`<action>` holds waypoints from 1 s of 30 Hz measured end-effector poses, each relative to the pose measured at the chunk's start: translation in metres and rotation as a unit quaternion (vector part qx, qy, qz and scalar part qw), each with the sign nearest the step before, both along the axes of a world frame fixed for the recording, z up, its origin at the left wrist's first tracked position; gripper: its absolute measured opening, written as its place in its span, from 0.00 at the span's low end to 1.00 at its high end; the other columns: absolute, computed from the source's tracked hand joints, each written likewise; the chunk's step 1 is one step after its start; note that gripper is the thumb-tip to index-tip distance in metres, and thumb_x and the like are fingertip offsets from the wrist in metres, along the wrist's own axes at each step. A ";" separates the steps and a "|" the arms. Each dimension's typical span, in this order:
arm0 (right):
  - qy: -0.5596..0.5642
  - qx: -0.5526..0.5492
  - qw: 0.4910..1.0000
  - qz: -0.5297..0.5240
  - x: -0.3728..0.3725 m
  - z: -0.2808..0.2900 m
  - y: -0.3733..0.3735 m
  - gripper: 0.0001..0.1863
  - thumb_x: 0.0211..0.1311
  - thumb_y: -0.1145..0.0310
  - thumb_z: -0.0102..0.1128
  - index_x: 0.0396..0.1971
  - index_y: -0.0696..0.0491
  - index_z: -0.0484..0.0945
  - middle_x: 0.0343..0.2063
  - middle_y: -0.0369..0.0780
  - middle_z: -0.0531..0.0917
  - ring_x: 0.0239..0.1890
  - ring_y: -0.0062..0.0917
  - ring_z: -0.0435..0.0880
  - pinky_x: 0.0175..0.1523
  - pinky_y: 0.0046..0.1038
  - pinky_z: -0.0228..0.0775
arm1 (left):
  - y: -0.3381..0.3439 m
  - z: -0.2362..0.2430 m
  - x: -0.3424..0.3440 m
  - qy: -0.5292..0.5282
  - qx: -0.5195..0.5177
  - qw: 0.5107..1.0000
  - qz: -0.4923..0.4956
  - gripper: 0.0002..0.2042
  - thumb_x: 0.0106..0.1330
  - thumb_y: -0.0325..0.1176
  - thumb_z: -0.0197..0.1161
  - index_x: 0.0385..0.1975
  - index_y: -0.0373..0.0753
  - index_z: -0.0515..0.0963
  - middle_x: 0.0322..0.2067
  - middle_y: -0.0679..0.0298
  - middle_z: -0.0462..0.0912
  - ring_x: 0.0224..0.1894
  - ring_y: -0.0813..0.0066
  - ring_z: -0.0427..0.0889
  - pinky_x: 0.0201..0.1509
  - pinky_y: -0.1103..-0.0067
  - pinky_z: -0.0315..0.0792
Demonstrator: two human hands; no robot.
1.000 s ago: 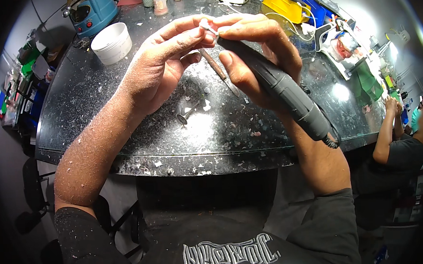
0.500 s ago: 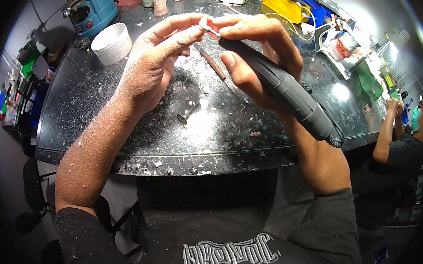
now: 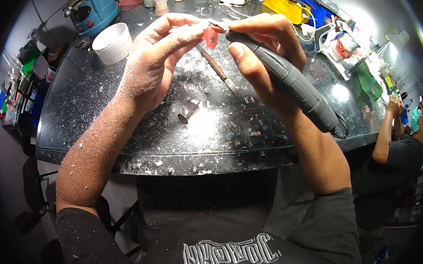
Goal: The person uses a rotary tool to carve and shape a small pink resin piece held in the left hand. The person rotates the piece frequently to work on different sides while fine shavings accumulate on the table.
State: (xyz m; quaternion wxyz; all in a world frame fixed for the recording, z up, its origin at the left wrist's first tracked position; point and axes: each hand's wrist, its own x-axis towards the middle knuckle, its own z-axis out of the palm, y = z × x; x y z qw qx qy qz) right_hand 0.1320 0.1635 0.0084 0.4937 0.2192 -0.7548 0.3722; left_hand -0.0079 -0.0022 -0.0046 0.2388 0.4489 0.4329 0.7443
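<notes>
Left hand point(image 3: 148, 63): our fingers pinch a pink piece point(image 3: 210, 38), left of the handpiece point(image 3: 292, 83).
Right hand point(image 3: 262, 84): our fingers wrap the handpiece.

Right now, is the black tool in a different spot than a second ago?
Yes. The black tool has shifted a little to the right, away from the white tub, which has stayed in place.
</notes>
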 end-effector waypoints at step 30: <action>-0.158 -0.216 0.957 0.115 -0.009 -0.013 0.004 0.13 0.69 0.72 0.63 0.50 0.60 0.77 0.41 0.46 0.87 0.48 0.25 0.88 0.57 0.27 0.79 | 0.000 0.003 0.000 -0.007 -0.070 0.991 0.117 0.22 0.73 0.36 0.66 0.62 0.34 0.73 0.50 0.53 0.83 0.53 0.69 0.84 0.62 0.75 0.77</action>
